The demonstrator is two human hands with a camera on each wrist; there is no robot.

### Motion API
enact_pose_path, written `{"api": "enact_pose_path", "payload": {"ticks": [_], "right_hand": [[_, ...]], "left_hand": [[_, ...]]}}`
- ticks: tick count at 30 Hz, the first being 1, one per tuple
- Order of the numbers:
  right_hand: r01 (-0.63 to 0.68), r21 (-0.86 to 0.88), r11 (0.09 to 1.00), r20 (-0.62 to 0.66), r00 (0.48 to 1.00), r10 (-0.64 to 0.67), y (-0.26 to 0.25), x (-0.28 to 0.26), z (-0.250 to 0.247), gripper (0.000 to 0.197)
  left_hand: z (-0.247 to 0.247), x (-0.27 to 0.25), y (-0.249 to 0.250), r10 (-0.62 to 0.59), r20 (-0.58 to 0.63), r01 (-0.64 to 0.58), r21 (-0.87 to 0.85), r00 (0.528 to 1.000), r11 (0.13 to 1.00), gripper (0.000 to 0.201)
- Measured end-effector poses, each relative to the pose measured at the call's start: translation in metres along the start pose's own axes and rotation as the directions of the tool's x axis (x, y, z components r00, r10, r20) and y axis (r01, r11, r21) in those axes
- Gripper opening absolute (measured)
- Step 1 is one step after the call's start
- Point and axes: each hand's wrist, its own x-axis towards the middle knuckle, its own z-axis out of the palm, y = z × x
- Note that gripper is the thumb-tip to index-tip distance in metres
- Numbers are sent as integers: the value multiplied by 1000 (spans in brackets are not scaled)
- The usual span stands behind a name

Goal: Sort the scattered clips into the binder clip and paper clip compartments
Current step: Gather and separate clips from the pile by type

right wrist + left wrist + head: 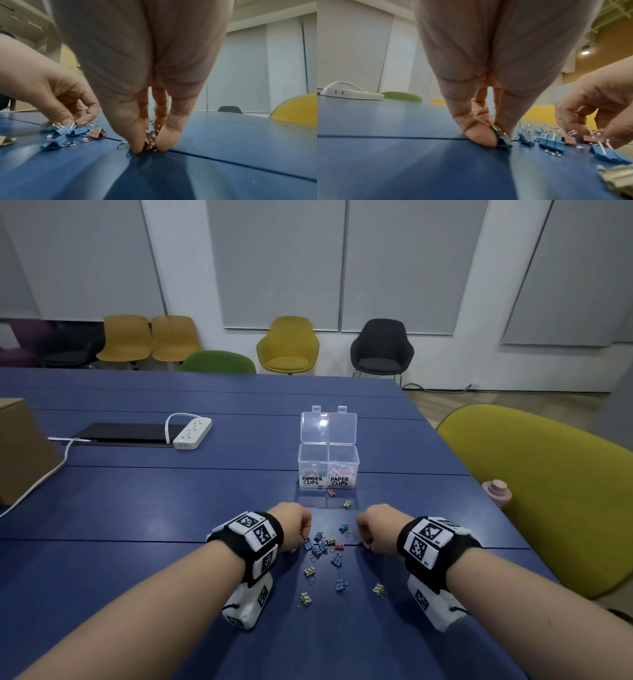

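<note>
On a blue table [144, 501], a white power strip [192, 433] lies far left. Nearer, the left hand [291, 525] pinches a blue binder clip [502, 140] against the tabletop between thumb and fingertip. Just to its right lies a scatter of blue, yellow and pink binder clips [323, 546]. Behind them stands a clear box [328, 463], lids open, labelled binder clips and paper clips. The right hand [376, 529] pinches a pink binder clip [150, 144] on the table.
</note>
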Motion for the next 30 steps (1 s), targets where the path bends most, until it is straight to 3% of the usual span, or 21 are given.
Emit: {"api": "enact_pose_path", "payload": {"ticks": [2, 4, 6, 9, 12, 15, 19, 23, 26, 28, 30], "right_hand": [[-1, 17, 1000, -9, 1000, 2, 3, -2, 2, 27], [1, 47, 999, -26, 1000, 0, 3, -4, 1, 8], [-9, 57, 998, -24, 1000, 11, 4, -3, 3, 27], [-12, 53, 998, -5, 1000, 13, 2, -1, 4, 36], [-11, 35, 999, 8, 1000, 11, 2, 1, 3, 30], [-24, 14, 1000, 20, 1000, 23, 4, 1, 2, 10], [-61, 15, 998, 31, 998, 61, 12, 0, 5, 33], [-96, 3, 995, 93, 991, 96, 15, -5, 4, 32], [-119, 1, 993, 161, 980, 117, 13, -7, 3, 26], [-121, -3, 993, 167, 979, 120, 9, -10, 2, 24], [-116, 7, 993, 144, 983, 114, 6, -11, 4, 21]], "left_hand": [[-2, 0, -1, -6, 20, 7, -22, 1000, 1000, 15], [-4, 0, -2, -15, 64, 18, -41, 998, 999, 12], [-5, -3, -2, -35, 119, 48, -106, 992, 993, 9], [-3, -4, -4, -26, 147, 32, -39, 989, 999, 32], [-1, -2, -3, -7, 101, 0, 68, 995, 998, 29], [-2, -2, 1, 2, 113, -15, 114, 994, 993, 21], [-6, -4, 4, 15, 142, -37, 148, 990, 988, 13], [-2, -4, 5, 10, 120, -34, 197, 993, 980, 13], [0, -2, 8, -8, 117, -20, 242, 993, 970, 27], [-4, -2, 6, -11, 113, -10, 190, 994, 982, 28], [-7, -2, -4, -39, 107, 39, 1, 993, 999, 27]]}}
